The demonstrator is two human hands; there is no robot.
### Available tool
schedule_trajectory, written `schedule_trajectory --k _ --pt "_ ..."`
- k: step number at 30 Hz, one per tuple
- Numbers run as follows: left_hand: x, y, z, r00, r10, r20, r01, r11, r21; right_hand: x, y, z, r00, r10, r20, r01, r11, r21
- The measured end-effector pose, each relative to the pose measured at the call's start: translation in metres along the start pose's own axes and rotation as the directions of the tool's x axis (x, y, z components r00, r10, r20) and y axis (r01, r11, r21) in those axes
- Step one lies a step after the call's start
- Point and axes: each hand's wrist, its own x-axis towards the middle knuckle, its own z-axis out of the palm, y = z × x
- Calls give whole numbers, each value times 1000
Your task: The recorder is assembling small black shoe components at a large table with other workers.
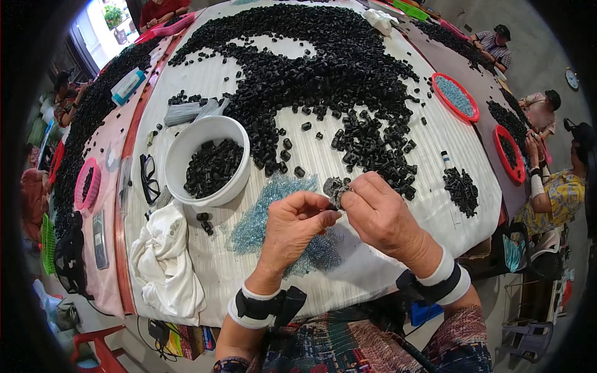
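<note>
Above blue beads point(261, 214), hands point(339, 217) mid-table.

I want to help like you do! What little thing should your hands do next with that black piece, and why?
Probably drop it into the white bowl. Both the left hand and the right hand pinch one small black piece above the blue bits, and the bowl already holds similar pieces.

Cloth-covered table point(348, 261), black pieces point(323, 68), bowl point(205, 140)

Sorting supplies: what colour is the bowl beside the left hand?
White bowl, holding black pieces; head view.
</note>
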Motion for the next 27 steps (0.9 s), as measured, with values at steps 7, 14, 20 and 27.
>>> schedule_trajectory --k 7,14,20,27 --pt "2 -3 -1 993 114 -24 -106 969 224 5 -4 -2 989 -72 127 86 991 -105" --pt "4 3 0 1000 -27 -6 27 1000 10 -1 0 7 975 211 70 -222 929 297" --pt "2 1 -4 996 -80 42 85 987 -135 -10 -9 8 884 446 -143 -336 817 469" --pt "6 -3 -10 997 -75 32 81 955 -284 -7 9 -2 884 370 -285 -280 909 309"
